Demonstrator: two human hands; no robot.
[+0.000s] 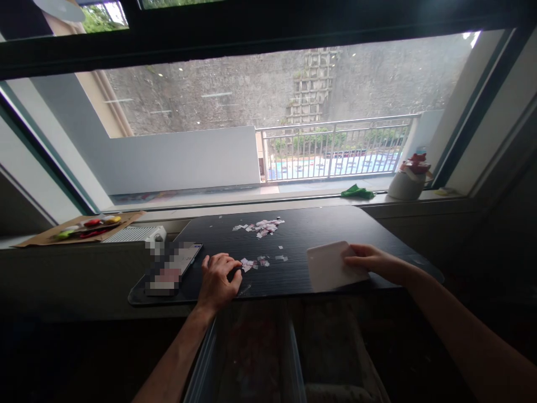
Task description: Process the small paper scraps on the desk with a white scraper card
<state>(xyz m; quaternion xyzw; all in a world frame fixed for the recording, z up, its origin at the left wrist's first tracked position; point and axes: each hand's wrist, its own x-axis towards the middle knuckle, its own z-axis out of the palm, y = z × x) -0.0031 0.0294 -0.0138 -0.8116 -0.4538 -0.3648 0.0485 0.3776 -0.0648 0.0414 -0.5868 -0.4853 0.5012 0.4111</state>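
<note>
My left hand (218,278) rests on the black table (302,224), its fingers bent and a gap showing between thumb and forefinger. Just right of its fingertips lies a small heap of white and pinkish paper scraps (248,264), with more scraps trailing to the right. Farther back spreads a larger pile of scraps (265,226). In my right hand (364,257) is a thin white card (327,266) with rounded corners, pinched at its right side between thumb and fingers. The card is tilted over the table's right part; whether it touches the top I cannot tell.
A phone-like device (193,252), partly blurred out, lies at the table's left end. Beyond are a white slatted unit (134,234) and a brown board (46,232) with colourful items. On the windowsill sit a green cloth (357,192) and a white pot-like figure (406,183).
</note>
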